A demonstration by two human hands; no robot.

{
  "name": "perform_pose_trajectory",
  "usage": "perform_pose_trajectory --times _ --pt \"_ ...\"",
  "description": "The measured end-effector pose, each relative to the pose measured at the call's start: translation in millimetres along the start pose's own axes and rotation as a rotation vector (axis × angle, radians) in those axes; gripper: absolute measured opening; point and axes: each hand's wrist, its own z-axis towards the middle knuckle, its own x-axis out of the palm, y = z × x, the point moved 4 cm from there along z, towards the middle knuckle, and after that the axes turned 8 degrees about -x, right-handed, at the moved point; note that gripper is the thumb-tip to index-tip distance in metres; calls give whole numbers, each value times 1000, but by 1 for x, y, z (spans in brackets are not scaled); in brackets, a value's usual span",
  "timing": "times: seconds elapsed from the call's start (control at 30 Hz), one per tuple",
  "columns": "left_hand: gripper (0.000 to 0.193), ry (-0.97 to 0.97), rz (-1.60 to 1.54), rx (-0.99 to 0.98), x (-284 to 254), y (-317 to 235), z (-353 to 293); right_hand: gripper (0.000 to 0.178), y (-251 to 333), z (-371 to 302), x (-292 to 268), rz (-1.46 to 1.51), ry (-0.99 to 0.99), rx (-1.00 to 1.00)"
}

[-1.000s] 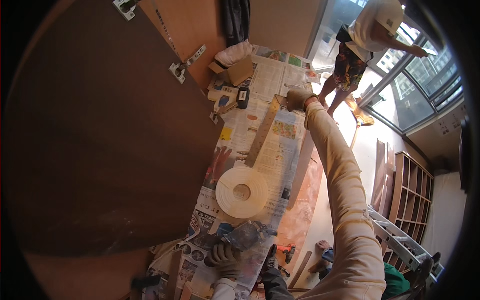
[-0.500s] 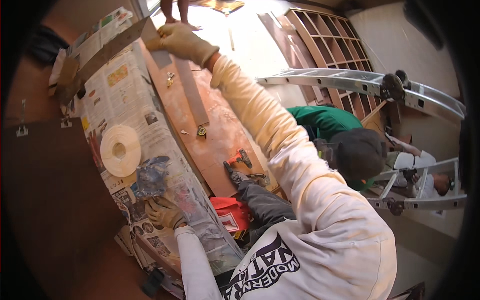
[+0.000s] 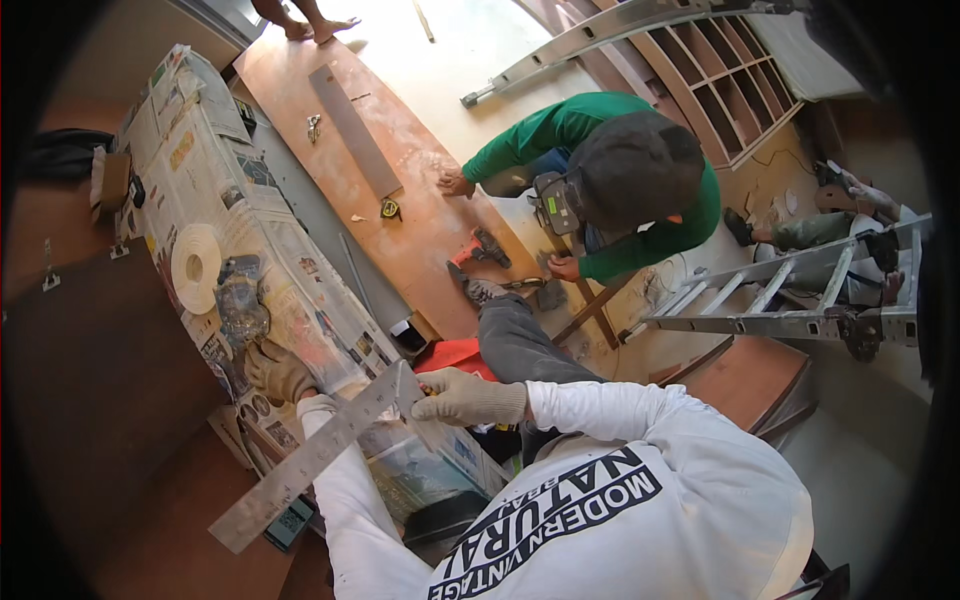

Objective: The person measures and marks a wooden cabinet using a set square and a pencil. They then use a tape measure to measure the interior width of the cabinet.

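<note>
A flat metal carpenter's square [image 3: 300, 475] is gripped at its corner by my gloved right hand [image 3: 465, 397]. Its long blade slants over my left forearm. Something small, red and yellow, shows at the right fingertips, too little to name. My gloved left hand [image 3: 278, 370] rests with fingers apart on a long bench covered in newspaper [image 3: 305, 265]. Beside its fingers lies a crumpled clear plastic bag [image 3: 243, 305] with dark contents. A pale roll of tape or edging strip [image 3: 198, 268] lies flat just beyond the bag.
A co-worker in green [image 3: 625, 160] crouches by a wooden board [image 3: 425, 235] bearing a red drill [image 3: 480, 248], tape measure [image 3: 390, 208] and brown strip [image 3: 352, 130]. Another person's bare feet [image 3: 320, 30] are at its far end. Ladders [image 3: 770, 300] and a shelf unit [image 3: 715, 80] stand right.
My right hand has drawn back from the bench's far end, bringing the carpenter's square close to my body. The green-clad co-worker now reaches onto the board. My left hand stays beside the bag.
</note>
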Motion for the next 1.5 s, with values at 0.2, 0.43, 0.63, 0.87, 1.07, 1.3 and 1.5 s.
perform_pose_trajectory --times 0.2,0.43,0.63,0.87,1.07,1.3,1.5 --pt "47 -181 48 -177 -53 -27 -47 30 11 -170 -54 -270 -100 150" --pt "61 676 -758 -169 -97 -53 -152 29 -21 -290 -94 -27 -332 -57" --pt "53 1636 -1456 357 -278 -147 -306 32 -11 -358 -107 -189 -463 -345" --pt "47 1351 -1330 276 -297 -123 -362 28 -23 -416 -98 -406 -505 -438" --pt "42 1166 -1189 328 -313 -99 -381 31 -40 -445 -85 -407 -473 -437" --pt "38 1148 -1432 145 -317 -108 -423 31 -37 -481 -86 -628 -629 -580" --pt "36 1219 -1404 243 -298 -130 -450 34 -48 -515 -106 -595 -687 -587"
